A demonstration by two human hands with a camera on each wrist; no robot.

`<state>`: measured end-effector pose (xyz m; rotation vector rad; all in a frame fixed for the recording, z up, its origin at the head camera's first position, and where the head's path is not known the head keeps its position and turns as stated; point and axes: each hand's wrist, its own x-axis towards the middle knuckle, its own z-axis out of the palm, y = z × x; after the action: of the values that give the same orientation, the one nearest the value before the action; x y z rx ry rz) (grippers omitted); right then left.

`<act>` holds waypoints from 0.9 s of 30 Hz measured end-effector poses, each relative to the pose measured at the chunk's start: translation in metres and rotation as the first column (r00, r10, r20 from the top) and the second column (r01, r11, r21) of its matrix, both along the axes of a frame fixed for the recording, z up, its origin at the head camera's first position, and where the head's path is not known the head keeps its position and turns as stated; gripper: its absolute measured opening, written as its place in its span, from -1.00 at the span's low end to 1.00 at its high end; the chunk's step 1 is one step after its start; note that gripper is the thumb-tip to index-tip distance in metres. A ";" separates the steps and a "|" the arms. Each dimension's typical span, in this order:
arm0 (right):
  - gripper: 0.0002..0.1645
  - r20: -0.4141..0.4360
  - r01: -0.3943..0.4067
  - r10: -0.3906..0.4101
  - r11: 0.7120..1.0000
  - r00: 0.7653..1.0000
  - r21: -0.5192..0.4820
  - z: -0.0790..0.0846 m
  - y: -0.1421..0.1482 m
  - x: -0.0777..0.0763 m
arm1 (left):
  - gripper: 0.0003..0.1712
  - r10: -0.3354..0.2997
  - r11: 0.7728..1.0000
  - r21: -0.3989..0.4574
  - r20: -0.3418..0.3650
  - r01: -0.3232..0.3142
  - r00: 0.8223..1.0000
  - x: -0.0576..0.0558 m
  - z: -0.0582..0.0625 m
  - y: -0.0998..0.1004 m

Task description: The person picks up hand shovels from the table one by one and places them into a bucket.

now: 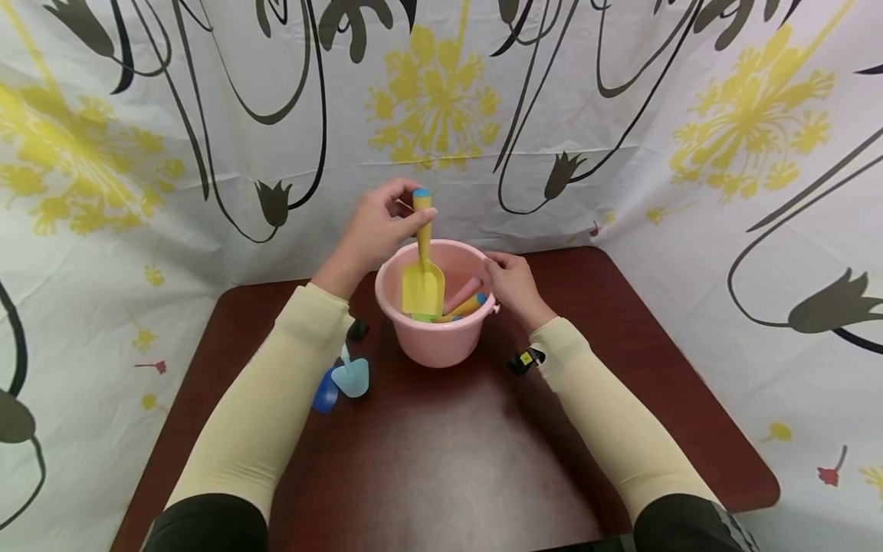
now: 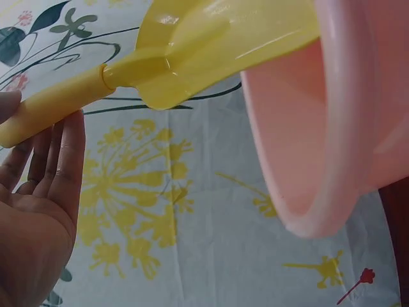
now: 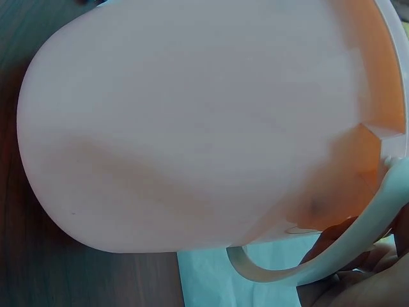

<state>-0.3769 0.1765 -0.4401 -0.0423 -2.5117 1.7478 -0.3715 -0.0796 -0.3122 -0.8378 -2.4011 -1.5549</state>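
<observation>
We saw the left hand [image 1: 382,218] pinching, between thumb and fingers, the handle of the yellow shovel [image 1: 423,287], which was nearly upright, its blade pointing down into the mouth of the pink bucket [image 1: 441,345]. The right hand [image 1: 513,284] gripped the rim of this bucket at its right side; in the right wrist view the bail [image 3: 367,229] curved in front of its fingers, and we could not tell if they held the bail also. Inside the bucket we noticed a pink handle [image 1: 464,294], a yellow handle [image 1: 471,307] with blue end, and a green piece [image 1: 422,317] below the blade. The bucket stood on the brown table [image 1: 428,460]. Left of it, near the left sleeve [image 1: 262,406], lay a light blue shovel [image 1: 352,378] just beside a dark blue piece [image 1: 326,392]. Behind, we saw a white cloth [image 1: 621,199] with printed flowers.
</observation>
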 end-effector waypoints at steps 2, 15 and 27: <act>-0.55 0.002 0.001 -0.001 1.000 1.000 0.003 0.001 0.000 0.000 | -0.63 -0.010 1.000 -0.024 0.020 0.010 1.000 -0.002 -0.003 0.004; -0.56 -0.010 -0.006 0.006 1.000 1.000 -0.005 -0.001 0.001 0.000 | -0.72 -0.070 0.976 -0.194 0.166 0.103 0.984 -0.018 -0.026 0.015; -0.56 0.001 -0.001 0.001 1.000 1.000 -0.005 0.000 0.001 0.002 | -0.66 -0.020 0.917 -0.379 0.265 0.124 0.964 -0.035 -0.041 0.021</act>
<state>-0.3751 0.1779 -0.4403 -0.0423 -2.5088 1.7549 -0.4064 -0.0587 -0.3536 -0.8431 -2.9688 -1.2863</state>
